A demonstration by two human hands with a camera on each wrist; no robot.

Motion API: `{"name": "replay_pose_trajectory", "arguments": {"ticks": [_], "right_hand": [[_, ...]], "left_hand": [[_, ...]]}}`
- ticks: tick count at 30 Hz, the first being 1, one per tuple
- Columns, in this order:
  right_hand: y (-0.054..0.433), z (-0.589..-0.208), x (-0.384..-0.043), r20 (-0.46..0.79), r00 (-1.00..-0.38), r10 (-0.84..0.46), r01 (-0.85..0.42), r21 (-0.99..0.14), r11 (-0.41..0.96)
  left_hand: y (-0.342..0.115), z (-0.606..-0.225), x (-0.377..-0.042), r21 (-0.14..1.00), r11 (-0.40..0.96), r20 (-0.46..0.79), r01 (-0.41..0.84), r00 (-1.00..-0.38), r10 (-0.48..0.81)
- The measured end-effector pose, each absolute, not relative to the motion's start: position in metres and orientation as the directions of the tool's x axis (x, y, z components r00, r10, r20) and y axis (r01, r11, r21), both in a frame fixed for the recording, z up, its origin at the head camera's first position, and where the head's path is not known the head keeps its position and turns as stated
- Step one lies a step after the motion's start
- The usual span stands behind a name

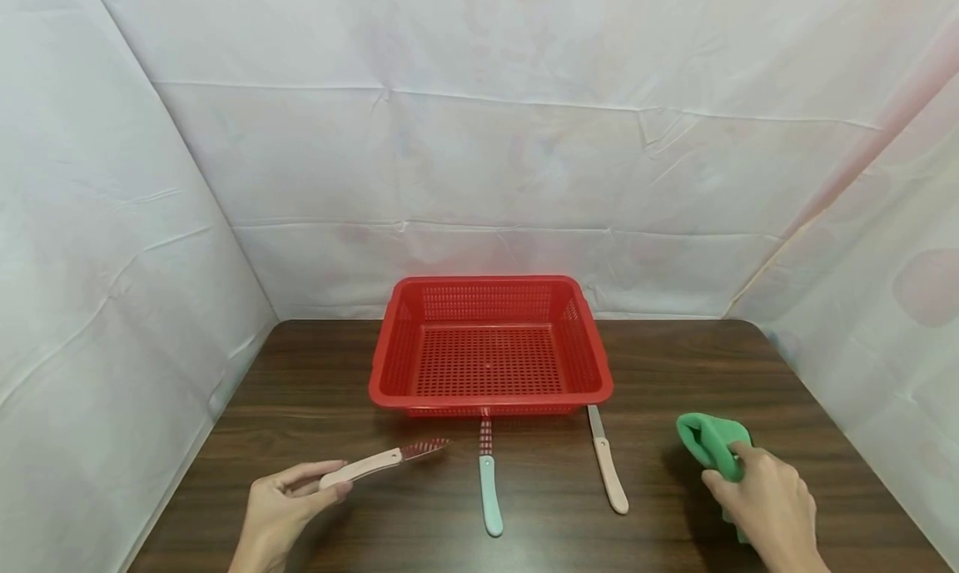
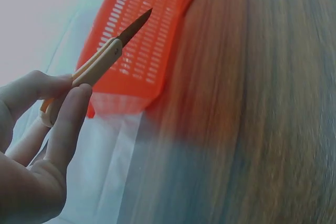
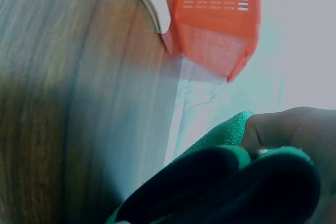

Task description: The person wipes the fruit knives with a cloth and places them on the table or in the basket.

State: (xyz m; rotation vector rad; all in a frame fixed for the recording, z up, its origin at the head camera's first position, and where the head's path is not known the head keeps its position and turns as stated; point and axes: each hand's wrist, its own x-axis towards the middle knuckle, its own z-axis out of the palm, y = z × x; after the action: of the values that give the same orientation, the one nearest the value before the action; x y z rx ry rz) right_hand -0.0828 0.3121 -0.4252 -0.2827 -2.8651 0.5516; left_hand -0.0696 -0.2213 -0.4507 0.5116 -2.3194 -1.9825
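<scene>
At the left of the head view, my left hand [image 1: 288, 502] pinches a beige-handled knife [image 1: 363, 469] between thumb and fingers near the handle's end. Its blade points right, and in the left wrist view the knife [image 2: 100, 61] overlaps the red basket. Over on the right, my right hand [image 1: 772, 498] grips a folded green cloth [image 1: 712, 444], whose folds fill the lower part of the right wrist view. Between the hands lie a knife with a pale mint handle [image 1: 490, 494] and a second beige-handled knife [image 1: 610, 477], their blades toward the basket.
A red perforated plastic basket [image 1: 490, 406] stands at the back middle of the dark wood table [image 1: 315, 373], with a bare mesh floor. Pale fabric sheets [image 1: 479, 165] hang behind the table and along both sides.
</scene>
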Motion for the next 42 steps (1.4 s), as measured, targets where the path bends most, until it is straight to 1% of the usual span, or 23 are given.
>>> {"name": "replay_pose_trajectory", "arguments": {"ticks": [2,4,11,19,26,35,42], "right_hand": [[0.311,-0.423,-0.082,0.224,-0.949,0.224,0.126,-0.383,0.915],[0.31,-0.42,-0.082,0.254,-0.943,0.216,0.107,-0.384,0.917],[0.302,-0.404,-0.079,0.234,-0.949,0.21,0.099,-0.412,0.906],[0.285,-0.384,-0.071,0.32,-0.927,0.197,0.044,-0.429,0.902],[0.269,-0.365,-0.062,0.432,-0.881,0.192,-0.025,-0.447,0.894],[0.25,-0.348,-0.056,0.543,-0.828,0.14,-0.146,-0.45,0.881],[0.236,-0.342,-0.059,0.624,-0.776,0.095,-0.27,-0.464,0.844]], "left_hand": [[-0.219,-0.448,-0.069,0.971,0.117,-0.173,-0.21,-0.948,-0.267],[-0.216,-0.447,-0.069,0.974,0.108,-0.167,-0.2,-0.952,-0.257],[-0.202,-0.443,-0.068,0.985,0.058,-0.145,-0.16,-0.966,-0.214],[-0.189,-0.432,-0.067,0.987,0.036,-0.149,-0.159,-0.97,-0.194],[-0.182,-0.422,-0.064,0.986,0.006,-0.163,-0.166,-0.972,-0.167],[-0.171,-0.411,-0.06,0.99,0.008,-0.135,-0.137,-0.98,-0.149],[-0.162,-0.4,-0.06,0.995,-0.018,-0.098,-0.097,-0.992,-0.077]]}}
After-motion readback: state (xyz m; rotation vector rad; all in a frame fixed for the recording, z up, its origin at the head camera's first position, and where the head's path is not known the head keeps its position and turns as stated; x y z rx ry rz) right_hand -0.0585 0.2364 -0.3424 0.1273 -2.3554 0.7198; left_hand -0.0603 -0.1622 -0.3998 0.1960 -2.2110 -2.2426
